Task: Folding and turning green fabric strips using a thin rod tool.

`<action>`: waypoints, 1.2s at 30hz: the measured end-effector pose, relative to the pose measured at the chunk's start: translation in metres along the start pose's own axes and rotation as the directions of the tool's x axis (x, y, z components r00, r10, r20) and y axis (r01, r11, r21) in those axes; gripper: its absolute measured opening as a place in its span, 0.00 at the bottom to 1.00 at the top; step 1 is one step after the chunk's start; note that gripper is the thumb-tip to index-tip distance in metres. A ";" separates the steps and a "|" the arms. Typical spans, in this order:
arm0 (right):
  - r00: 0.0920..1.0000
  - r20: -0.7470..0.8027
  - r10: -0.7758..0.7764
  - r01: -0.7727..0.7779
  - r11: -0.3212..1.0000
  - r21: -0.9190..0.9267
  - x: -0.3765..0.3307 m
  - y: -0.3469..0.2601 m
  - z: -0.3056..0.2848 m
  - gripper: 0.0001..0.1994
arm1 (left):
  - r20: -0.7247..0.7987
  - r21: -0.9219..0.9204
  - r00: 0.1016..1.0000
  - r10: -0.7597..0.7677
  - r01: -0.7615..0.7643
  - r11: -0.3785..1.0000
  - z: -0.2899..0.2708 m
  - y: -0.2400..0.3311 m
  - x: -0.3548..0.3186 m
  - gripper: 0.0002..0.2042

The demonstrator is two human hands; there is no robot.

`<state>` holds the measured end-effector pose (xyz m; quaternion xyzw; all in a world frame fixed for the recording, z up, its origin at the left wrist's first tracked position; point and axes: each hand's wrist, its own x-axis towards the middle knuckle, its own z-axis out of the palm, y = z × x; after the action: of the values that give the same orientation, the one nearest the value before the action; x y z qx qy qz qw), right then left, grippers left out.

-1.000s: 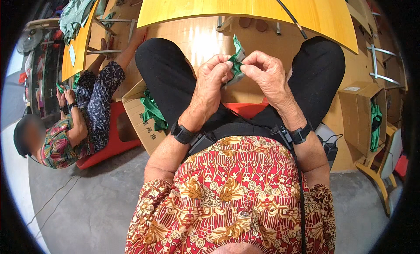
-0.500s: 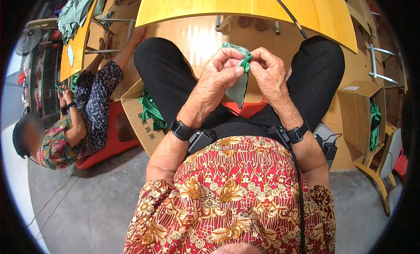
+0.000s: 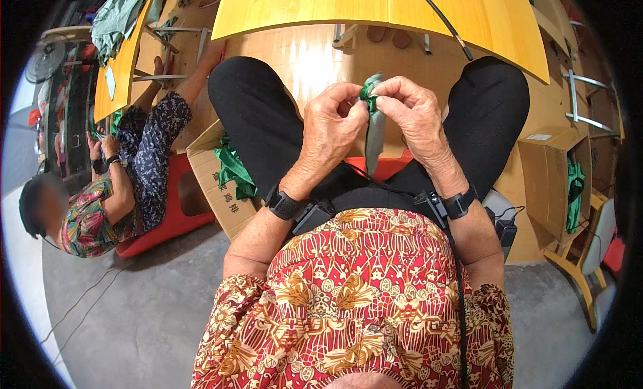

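Observation:
Between my knees I hold up a small piece of green fabric [image 3: 376,144], gathered into a bunch near its top. Its paler grey-green tail hangs down below my fingers. My left hand [image 3: 333,121] pinches the bunched part from the left, thumb against forefinger. From the right, my right hand [image 3: 412,111] pinches the same gathered spot, and the fingertips of both hands nearly meet there. The fingers partly cover the gathered part, so its exact shape cannot be made out.
Ahead is a yellow table [image 3: 301,10] with a black cable [image 3: 445,20] over its edge. Cardboard boxes with green cloth stand at left [image 3: 213,181] and right [image 3: 546,181]. A co-worker [image 3: 100,208] sits at far left; a wooden chair [image 3: 576,275] is at right.
The fabric has turned in my fingers, so its hanging tail looks narrower and straighter. My left hand has rotated, its fingers curling in more around the bunch.

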<state>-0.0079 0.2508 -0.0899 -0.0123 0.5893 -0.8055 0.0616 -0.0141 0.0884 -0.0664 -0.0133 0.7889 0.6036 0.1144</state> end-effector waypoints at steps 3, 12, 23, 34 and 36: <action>0.998 -0.052 -0.043 0.037 0.992 -0.120 -0.001 -0.001 -0.002 0.03 | 0.083 0.204 0.966 0.244 -0.256 0.945 -0.005 -0.001 0.003 0.06; 0.985 0.042 0.166 -0.162 0.983 -0.091 0.003 0.004 -0.006 0.06 | 0.465 -0.637 0.872 -0.155 0.451 0.625 -0.012 -0.010 0.001 0.06; 0.995 -0.041 -0.096 0.076 0.937 -0.342 -0.006 -0.011 0.013 0.05 | 0.265 -0.483 0.947 -0.182 0.294 0.825 -0.009 -0.009 0.002 0.09; 0.991 -0.043 0.128 -0.132 0.987 -0.095 -0.002 0.008 -0.004 0.05 | 0.051 0.365 0.965 0.258 -0.259 0.894 -0.005 0.005 0.002 0.08; 0.976 -0.014 0.219 -0.219 0.976 0.006 0.000 0.006 -0.006 0.06 | 0.113 0.361 0.979 0.170 -0.200 0.911 -0.006 0.009 0.000 0.07</action>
<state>-0.0075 0.2545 -0.0974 0.0585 0.5856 -0.7952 0.1458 -0.0165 0.0851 -0.0559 0.1071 0.8811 0.4520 0.0884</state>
